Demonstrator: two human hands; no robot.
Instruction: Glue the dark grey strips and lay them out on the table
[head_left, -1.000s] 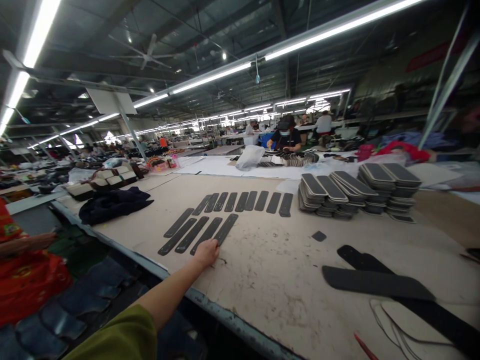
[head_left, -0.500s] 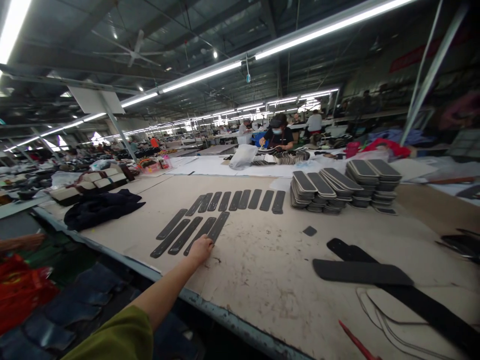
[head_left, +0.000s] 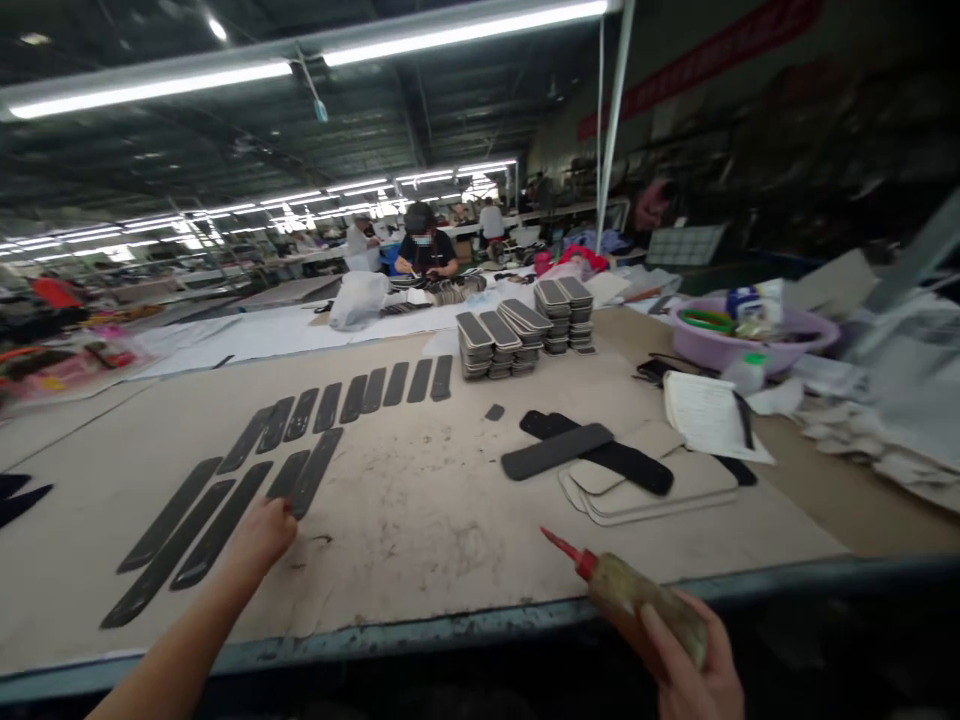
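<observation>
My left hand (head_left: 262,535) is closed at the near end of a dark strip (head_left: 316,470) lying on the table; its fingertips touch the strip's end, and whether they pinch it is hidden. More dark strips (head_left: 225,525) lie side by side around it, with a row of shorter-looking ones (head_left: 397,384) behind. At the lower right, my right hand (head_left: 694,650) is wrapped round a squeeze bottle (head_left: 645,605) with a red nozzle pointing up and left, over the table's front edge.
Stacks of grey pads (head_left: 499,345) stand at the back. Crossed dark pieces (head_left: 559,450) lie on pale sheets (head_left: 675,490) at the right, near a notebook (head_left: 709,415) and a purple basin (head_left: 795,350). A person (head_left: 427,245) works behind a plastic bag (head_left: 358,300).
The view has swung to the right. My right hand has come into view with the bottle, of which only the red tip showed before. My left hand stays by the same strip.
</observation>
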